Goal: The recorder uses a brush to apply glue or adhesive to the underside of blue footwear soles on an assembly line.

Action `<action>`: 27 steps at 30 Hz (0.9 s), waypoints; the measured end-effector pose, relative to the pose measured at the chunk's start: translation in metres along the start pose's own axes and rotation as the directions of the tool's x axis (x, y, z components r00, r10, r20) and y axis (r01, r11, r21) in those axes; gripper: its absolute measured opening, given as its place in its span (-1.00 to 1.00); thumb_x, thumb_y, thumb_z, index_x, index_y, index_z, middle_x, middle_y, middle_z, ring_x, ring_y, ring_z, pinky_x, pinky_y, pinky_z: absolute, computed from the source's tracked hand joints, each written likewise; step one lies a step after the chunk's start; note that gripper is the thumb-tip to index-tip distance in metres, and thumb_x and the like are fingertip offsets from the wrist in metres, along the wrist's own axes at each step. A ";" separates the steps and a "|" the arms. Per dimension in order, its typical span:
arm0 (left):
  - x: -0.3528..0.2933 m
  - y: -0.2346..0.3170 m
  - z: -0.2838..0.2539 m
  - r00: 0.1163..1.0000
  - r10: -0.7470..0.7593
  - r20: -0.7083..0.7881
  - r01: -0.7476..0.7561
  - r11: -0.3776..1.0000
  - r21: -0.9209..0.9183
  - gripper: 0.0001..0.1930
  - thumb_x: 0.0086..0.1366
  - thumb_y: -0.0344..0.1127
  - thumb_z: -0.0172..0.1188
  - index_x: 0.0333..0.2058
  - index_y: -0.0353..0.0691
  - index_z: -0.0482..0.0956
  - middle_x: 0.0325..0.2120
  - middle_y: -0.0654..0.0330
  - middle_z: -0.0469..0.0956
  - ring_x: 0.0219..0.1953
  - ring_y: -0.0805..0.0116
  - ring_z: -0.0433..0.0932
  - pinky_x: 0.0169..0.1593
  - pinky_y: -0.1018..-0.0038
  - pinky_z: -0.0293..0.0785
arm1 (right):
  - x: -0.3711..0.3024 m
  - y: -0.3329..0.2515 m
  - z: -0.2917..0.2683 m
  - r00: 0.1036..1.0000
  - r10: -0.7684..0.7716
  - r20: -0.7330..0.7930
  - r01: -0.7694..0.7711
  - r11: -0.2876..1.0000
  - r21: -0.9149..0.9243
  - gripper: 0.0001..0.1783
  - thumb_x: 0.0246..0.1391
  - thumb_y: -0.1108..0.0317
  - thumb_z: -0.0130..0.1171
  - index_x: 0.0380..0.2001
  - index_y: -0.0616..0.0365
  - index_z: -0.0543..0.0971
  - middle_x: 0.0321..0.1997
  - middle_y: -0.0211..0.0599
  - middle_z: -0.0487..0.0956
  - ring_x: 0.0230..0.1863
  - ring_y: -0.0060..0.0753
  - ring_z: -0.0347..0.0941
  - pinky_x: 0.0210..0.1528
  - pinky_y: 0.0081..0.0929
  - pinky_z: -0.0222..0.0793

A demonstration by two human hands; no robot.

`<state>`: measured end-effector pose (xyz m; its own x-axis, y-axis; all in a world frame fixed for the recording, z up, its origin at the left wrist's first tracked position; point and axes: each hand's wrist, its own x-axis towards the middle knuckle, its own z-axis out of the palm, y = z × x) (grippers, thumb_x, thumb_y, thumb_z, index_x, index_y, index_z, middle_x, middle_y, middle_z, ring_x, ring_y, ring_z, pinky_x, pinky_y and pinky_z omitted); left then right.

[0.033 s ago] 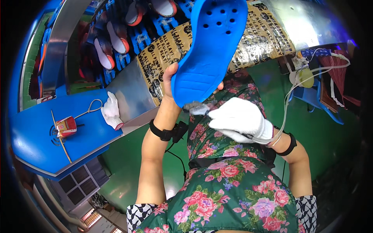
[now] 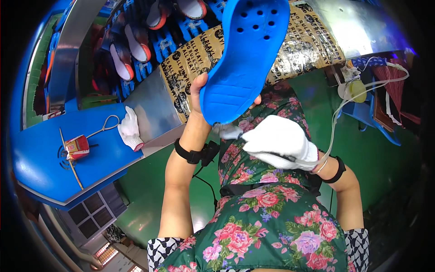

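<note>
A blue shoe sole [image 2: 242, 75] with several round holes toward its far end is tilted up in front of me. My bare left hand [image 2: 198, 90] grips it from beneath at the near, heel end; the thumb shows on the left edge and fingertips show on the right. In a white knit glove, my right hand [image 2: 277, 141] is closed on a brush [image 2: 229, 131], whose handle is mostly hidden by the glove. The blurred brush head is at the heel's near rim. A clear thin tube [image 2: 334, 122] runs up from the right hand.
Beyond the sole lies a ledge wrapped in printed brown tape [image 2: 308, 38]. A rack with several dark shoes [image 2: 136, 43] stands far left. The blue table [image 2: 36, 154] at left bears a white glove [image 2: 130, 129] and a red box [image 2: 77, 148]. A blue stool [image 2: 376, 120] stands right.
The brush head has shifted slightly left and down along the heel rim, and my right hand moved a little with it. The sole and my left hand are almost unmoved.
</note>
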<state>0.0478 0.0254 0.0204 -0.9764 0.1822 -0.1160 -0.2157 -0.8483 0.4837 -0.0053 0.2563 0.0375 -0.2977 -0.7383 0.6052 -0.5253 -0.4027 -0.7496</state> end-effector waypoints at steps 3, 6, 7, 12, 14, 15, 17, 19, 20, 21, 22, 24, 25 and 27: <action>0.003 -0.001 -0.002 0.999 0.039 0.020 -0.039 0.999 0.002 0.22 0.05 0.43 0.32 0.43 -0.35 0.04 0.26 -0.34 0.26 -0.08 -0.29 0.55 -0.07 0.03 0.56 | 0.006 -0.002 -0.004 0.970 0.238 -0.047 -0.205 0.910 0.360 -0.77 -0.09 0.55 0.46 -0.28 0.12 0.73 -0.21 -0.21 0.73 -0.23 -0.25 0.67 -0.18 -0.33 0.55; 0.006 -0.005 0.004 0.995 0.093 0.028 -0.090 0.992 -0.090 0.22 0.05 0.43 0.33 0.42 -0.35 0.05 0.25 -0.32 0.26 -0.07 -0.27 0.54 -0.07 0.02 0.56 | 0.012 0.003 -0.003 0.911 0.357 -0.207 -0.298 0.916 0.268 -0.82 -0.06 0.51 0.46 -0.32 0.15 0.73 -0.22 -0.21 0.74 -0.19 -0.29 0.67 -0.14 -0.35 0.57; 0.009 -0.005 0.003 0.995 0.097 0.028 -0.095 0.991 -0.090 0.22 0.05 0.43 0.33 0.42 -0.35 0.05 0.25 -0.32 0.26 -0.07 -0.27 0.54 -0.07 0.02 0.56 | 0.013 0.000 -0.003 0.940 0.303 -0.155 -0.275 0.945 0.178 -0.81 -0.06 0.50 0.46 -0.31 0.13 0.73 -0.22 -0.22 0.74 -0.20 -0.28 0.67 -0.14 -0.35 0.57; 0.019 -0.006 -0.003 0.984 0.123 0.129 -0.090 0.968 -0.235 0.26 0.03 0.45 0.35 0.42 -0.39 0.02 0.24 -0.31 0.26 -0.05 -0.27 0.51 -0.01 0.00 0.60 | 0.011 -0.003 -0.001 0.897 0.427 -0.113 -0.343 0.835 0.430 -0.79 -0.03 0.51 0.46 -0.27 0.13 0.74 -0.18 -0.23 0.73 -0.18 -0.33 0.68 -0.10 -0.37 0.59; 0.019 -0.008 -0.006 0.980 0.126 0.155 -0.090 0.970 -0.225 0.25 0.04 0.46 0.33 0.41 -0.41 0.01 0.26 -0.30 0.25 -0.03 -0.26 0.50 0.00 0.02 0.61 | 0.011 0.009 0.000 0.906 0.354 -0.231 -0.301 0.924 0.235 -0.81 -0.01 0.53 0.44 -0.26 0.16 0.74 -0.21 -0.24 0.73 -0.19 -0.35 0.68 -0.11 -0.42 0.59; 0.019 -0.007 -0.008 0.984 0.128 0.124 -0.097 0.969 -0.229 0.24 0.07 0.46 0.30 0.42 -0.40 0.01 0.26 -0.30 0.24 -0.03 -0.26 0.50 -0.01 0.02 0.61 | 0.011 0.009 0.002 0.910 0.383 -0.156 -0.334 0.903 0.271 -0.80 -0.02 0.53 0.44 -0.26 0.16 0.74 -0.22 -0.24 0.73 -0.20 -0.35 0.68 -0.11 -0.42 0.59; 0.012 -0.007 -0.012 0.990 0.134 0.050 -0.122 0.973 -0.196 0.17 0.14 0.44 0.22 0.43 -0.36 0.00 0.29 -0.29 0.23 -0.01 -0.26 0.49 0.00 -0.04 0.59 | 0.012 0.000 -0.003 0.921 0.385 0.060 -0.382 0.865 0.326 -0.78 -0.02 0.53 0.46 -0.24 0.17 0.74 -0.23 -0.25 0.73 -0.19 -0.39 0.68 -0.10 -0.44 0.59; 0.011 -0.014 -0.015 0.993 0.113 0.035 -0.100 0.961 -0.260 0.15 0.17 0.44 0.19 0.44 -0.34 0.00 0.29 -0.28 0.23 0.03 -0.28 0.48 0.03 -0.09 0.56 | 0.011 -0.002 -0.007 0.869 0.493 -0.033 -0.404 0.746 0.529 -0.77 -0.01 0.52 0.46 -0.23 0.19 0.73 -0.23 -0.25 0.73 -0.18 -0.45 0.67 -0.09 -0.45 0.58; 0.008 -0.017 -0.017 0.996 0.093 -0.008 -0.090 0.942 -0.322 0.13 0.19 0.44 0.16 0.45 -0.32 -0.01 0.30 -0.27 0.23 0.06 -0.31 0.48 0.07 -0.15 0.54 | 0.015 0.000 -0.014 0.842 0.527 -0.110 -0.402 0.752 0.522 -0.77 0.00 0.52 0.46 -0.22 0.21 0.73 -0.22 -0.24 0.73 -0.18 -0.46 0.66 -0.08 -0.46 0.58; 0.005 -0.021 -0.021 0.997 0.074 0.035 -0.057 0.938 -0.342 0.10 0.22 0.44 0.11 0.46 -0.29 -0.01 0.34 -0.23 0.22 0.16 -0.34 0.44 0.16 -0.24 0.47 | 0.019 0.007 -0.021 0.860 0.470 -0.200 -0.365 0.839 0.404 -0.79 0.01 0.54 0.44 -0.23 0.21 0.73 -0.20 -0.23 0.73 -0.15 -0.46 0.66 -0.08 -0.45 0.58; 0.001 -0.026 -0.011 0.937 0.096 -0.335 -0.235 0.884 -0.404 0.08 0.24 0.43 0.08 0.47 -0.26 -0.02 0.36 -0.22 0.19 0.17 -0.36 0.45 0.22 -0.31 0.40 | 0.031 0.014 -0.030 0.905 0.364 -0.220 -0.314 0.920 0.233 -0.80 -0.02 0.56 0.43 -0.25 0.18 0.73 -0.19 -0.22 0.73 -0.14 -0.40 0.67 -0.08 -0.43 0.58; -0.011 -0.036 -0.015 0.978 0.084 -0.190 -0.137 0.948 -0.286 0.08 0.25 0.41 0.09 0.48 -0.23 -0.04 0.37 -0.24 0.18 0.14 -0.35 0.49 0.16 -0.27 0.45 | 0.045 0.022 -0.049 0.951 0.232 -0.202 -0.246 0.968 -0.045 -0.79 -0.04 0.55 0.43 -0.27 0.16 0.73 -0.21 -0.23 0.73 -0.16 -0.32 0.67 -0.09 -0.40 0.57; -0.011 -0.043 -0.017 0.982 0.082 -0.170 -0.129 0.949 -0.288 0.08 0.25 0.41 0.09 0.48 -0.23 -0.04 0.37 -0.24 0.18 0.14 -0.35 0.49 0.16 -0.27 0.45 | 0.052 0.024 -0.060 0.974 0.089 -0.210 -0.131 0.972 -0.195 -0.78 -0.06 0.54 0.43 -0.27 0.16 0.73 -0.20 -0.23 0.73 -0.18 -0.25 0.67 -0.09 -0.37 0.56; -0.013 -0.056 -0.019 0.998 0.007 -0.065 -0.028 0.946 -0.323 0.08 0.24 0.41 0.10 0.49 -0.21 -0.06 0.36 -0.26 0.18 0.11 -0.34 0.51 0.07 -0.21 0.51 | 0.063 0.034 -0.077 0.962 -0.014 -0.272 -0.097 0.915 -0.391 -0.78 -0.05 0.52 0.43 -0.26 0.17 0.73 -0.21 -0.22 0.72 -0.17 -0.23 0.66 -0.08 -0.35 0.56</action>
<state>0.0726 0.0616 -0.0217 -0.9751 0.1436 -0.1692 -0.1739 -0.9681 0.1805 -0.1038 0.2375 0.0710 -0.4963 -0.5573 0.6656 -0.7633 -0.0852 -0.6404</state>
